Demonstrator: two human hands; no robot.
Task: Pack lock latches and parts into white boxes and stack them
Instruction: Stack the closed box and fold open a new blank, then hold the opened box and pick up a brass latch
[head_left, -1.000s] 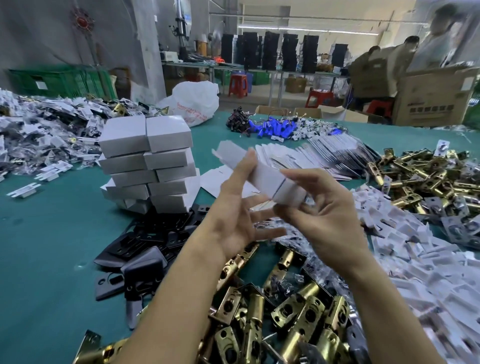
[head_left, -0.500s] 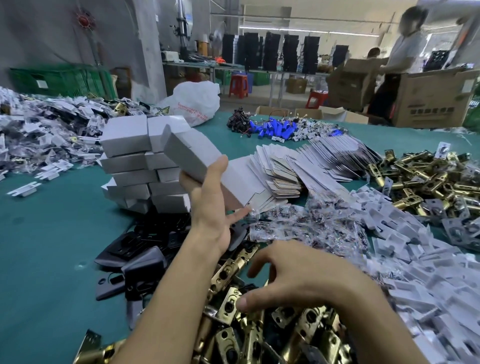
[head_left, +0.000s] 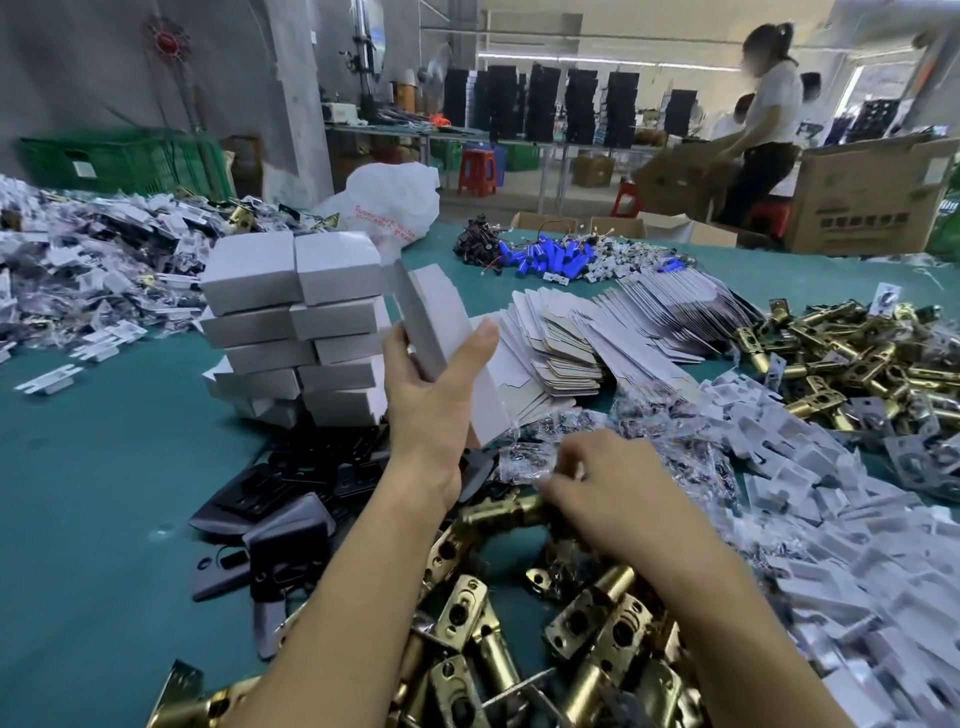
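Left hand (head_left: 431, 410) gripping white box (head_left: 441, 322), right hand (head_left: 618, 493) grasping latch (head_left: 493, 512), bag (head_left: 395, 200) print illegible

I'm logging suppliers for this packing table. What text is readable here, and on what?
Nothing reads fully.
White plastic bag: red print, too blurred.
Cardboard carton: dark printed characters, too blurred.
Green crate: white label, too small.
White box in the left hand: no print shows.

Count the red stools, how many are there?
3 red stools: one beyond the white bag, one by the tilted carton, one by the standing person's legs. More may be hidden behind cartons.
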